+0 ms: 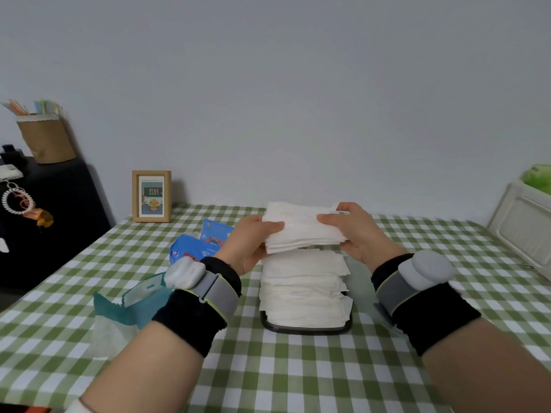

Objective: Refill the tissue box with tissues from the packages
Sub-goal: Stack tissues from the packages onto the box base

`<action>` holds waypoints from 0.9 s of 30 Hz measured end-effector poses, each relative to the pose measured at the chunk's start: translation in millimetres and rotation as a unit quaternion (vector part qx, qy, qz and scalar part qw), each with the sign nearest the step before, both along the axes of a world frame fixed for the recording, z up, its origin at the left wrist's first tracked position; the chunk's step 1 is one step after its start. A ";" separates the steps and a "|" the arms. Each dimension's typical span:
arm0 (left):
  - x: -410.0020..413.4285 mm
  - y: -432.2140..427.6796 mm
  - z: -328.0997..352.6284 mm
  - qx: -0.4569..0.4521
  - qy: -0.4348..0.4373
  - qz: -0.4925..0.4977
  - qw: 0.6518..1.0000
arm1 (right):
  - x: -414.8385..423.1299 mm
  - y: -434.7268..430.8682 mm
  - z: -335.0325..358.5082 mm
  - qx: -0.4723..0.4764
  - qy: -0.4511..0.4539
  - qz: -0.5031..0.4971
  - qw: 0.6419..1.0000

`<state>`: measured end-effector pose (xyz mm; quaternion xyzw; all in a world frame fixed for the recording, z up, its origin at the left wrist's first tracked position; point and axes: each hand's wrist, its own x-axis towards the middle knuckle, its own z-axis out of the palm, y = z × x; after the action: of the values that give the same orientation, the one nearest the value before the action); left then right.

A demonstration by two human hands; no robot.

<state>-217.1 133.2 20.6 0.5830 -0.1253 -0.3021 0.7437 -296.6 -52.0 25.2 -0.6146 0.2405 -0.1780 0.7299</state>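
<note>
- Table (pixel 298 383): flat, covered in green-and-white checked cloth.
- Tissue box (pixel 305 328): dark rounded rim at table centre, holding a tall soft white tissue pile (pixel 304 290).
- Tissue stack (pixel 304 231): long axis left-right, lying level atop the pile, gripped at its ends by left hand (pixel 253 242) and right hand (pixel 357 234).
- Packages (pixel 196 248): crinkled blue plastic, left of the box.

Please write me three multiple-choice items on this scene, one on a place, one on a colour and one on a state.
1. Where is the picture frame?
A. far left of the table, by the wall
B. on the tissue pile
C. near right corner

2. What colour is the checked tablecloth?
A. red and white
B. green and white
C. blue and yellow

3. What are the hands doing?
A. resting flat
B. gripping a tissue stack
C. holding the frame

Answers: 1 A, it stands at the wall edge. 2 B, the checks show it. 3 B, the left hand and right hand clasp the tissue stack over the pile in the tissue box.
</note>
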 end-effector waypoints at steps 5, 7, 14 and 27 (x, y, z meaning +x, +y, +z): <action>-0.1 5.7 -38.4 0.211 -0.165 0.110 0.957 | 3.5 -0.9 -34.1 -0.172 0.120 0.008 0.978; -3.3 4.2 -50.8 0.232 -0.211 0.127 0.941 | 3.8 -0.6 -43.1 -0.261 0.141 0.015 0.955; -5.6 -11.9 -65.1 0.203 -0.362 0.049 0.908 | -14.9 -37.6 -30.2 -0.571 0.278 -0.034 0.772; -10.9 -6.2 -75.7 0.181 -0.327 0.009 0.927 | -88.7 -95.3 -32.0 -0.506 0.391 0.076 0.765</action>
<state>-228.0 127.0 -55.1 0.7750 -0.2999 -0.1051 0.5462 -385.4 -147.4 -6.8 -0.9272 0.3330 0.0378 0.1671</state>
